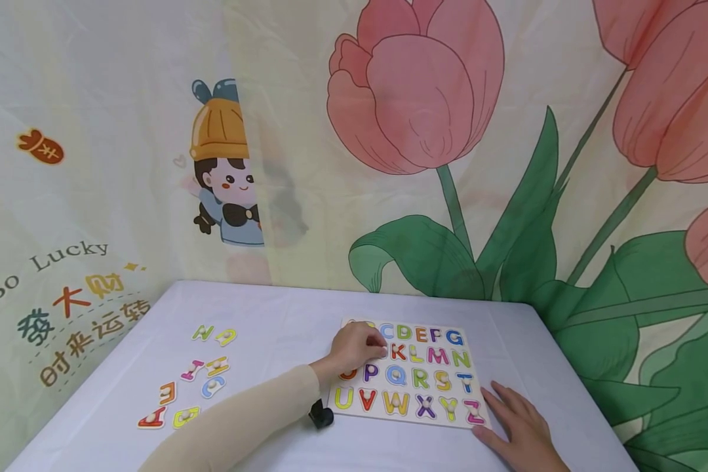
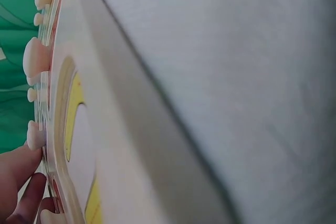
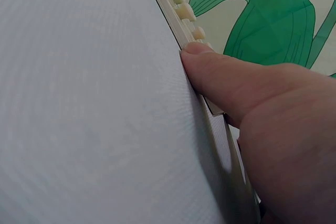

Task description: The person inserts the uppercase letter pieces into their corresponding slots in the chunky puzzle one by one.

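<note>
A white alphabet puzzle board (image 1: 410, 420) lies on the table, filled with bright letter pieces that carry pale knobs. Over its left part is my left hand (image 1: 354, 344), pinching a knobbed letter piece by its pale knob (image 1: 383, 352); the hand hides which letter it is. In the left wrist view, fingers (image 2: 18, 174) touch a knob (image 2: 35, 135) beyond a yellow U-shaped recess (image 2: 74, 95). My right hand (image 1: 519, 423) rests at the board's lower right corner, fingers extended along the side. Its thumb (image 3: 220, 72) presses the board's edge in the right wrist view.
Several loose letters lie on the table's left, among them a red A (image 1: 151, 417), a yellow B (image 1: 185, 417), a blue C (image 1: 214, 387) and a pink I (image 1: 193, 370). A black device (image 1: 320, 415) sits at the left wrist. A printed curtain (image 1: 307, 262) hangs behind the table.
</note>
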Demonstrator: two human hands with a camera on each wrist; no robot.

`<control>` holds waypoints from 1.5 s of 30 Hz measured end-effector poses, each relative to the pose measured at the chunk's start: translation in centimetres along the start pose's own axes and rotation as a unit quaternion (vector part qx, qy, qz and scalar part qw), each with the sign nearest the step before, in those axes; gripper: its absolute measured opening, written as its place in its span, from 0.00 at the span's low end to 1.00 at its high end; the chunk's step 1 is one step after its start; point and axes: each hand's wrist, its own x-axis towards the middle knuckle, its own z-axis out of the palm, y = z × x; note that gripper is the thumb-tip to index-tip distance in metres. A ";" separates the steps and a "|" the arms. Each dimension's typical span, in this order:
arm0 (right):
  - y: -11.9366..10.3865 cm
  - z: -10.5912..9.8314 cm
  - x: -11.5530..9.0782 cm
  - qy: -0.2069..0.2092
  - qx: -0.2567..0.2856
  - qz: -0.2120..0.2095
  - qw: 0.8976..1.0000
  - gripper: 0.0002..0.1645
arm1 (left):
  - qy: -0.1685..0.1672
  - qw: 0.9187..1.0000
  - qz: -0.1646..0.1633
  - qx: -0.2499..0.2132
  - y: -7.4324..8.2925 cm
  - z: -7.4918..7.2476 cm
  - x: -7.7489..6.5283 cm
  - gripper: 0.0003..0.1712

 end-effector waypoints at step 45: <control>0.2 0.1 0.1 -0.009 -0.010 -0.003 1.000 0.57 | 0.108 0.993 -0.028 0.026 -14.8 -17.5 -8.7 0.11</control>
